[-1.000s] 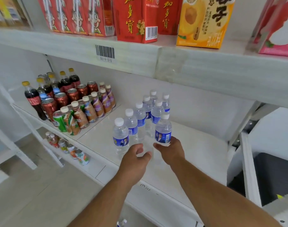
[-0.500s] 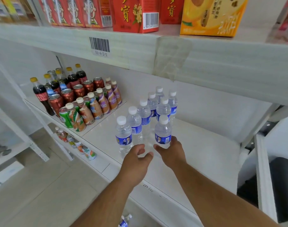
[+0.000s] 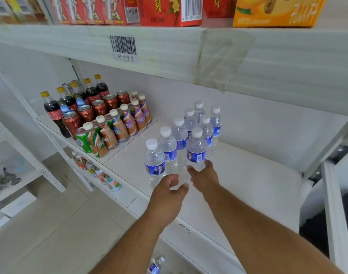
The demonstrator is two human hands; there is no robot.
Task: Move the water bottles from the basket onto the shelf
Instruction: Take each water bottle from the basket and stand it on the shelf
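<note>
Since the frame a second ago your hands have barely shifted; the view has tilted, so the shelf sits higher and a bottle shows below its front edge.

Your right hand wraps the base of a clear plastic water bottle with a white cap and blue label, upright at the front of the right-hand row; that grip is closed round it low down, probably to seat it square behind the others. Whether its base is fully down on the white shelf you cannot tell. Your left hand has its grip loosely curled and half open, holding nothing, just beside the foot of the front-left water bottle, likely having set it there or steadying it.

The standing water bottles run in two tight rows from the front toward the back wall, caps nearly touching, so the block stays narrow.

To the left, a cluster of brown coffee bottles and red cans is near but apart. To the right the shelf shows bare surface out to the upright post. The front edge is close to both front bottles, so draw your hands straight back. One more water bottle lying low is presumably in the basket, which is not visible.
</note>
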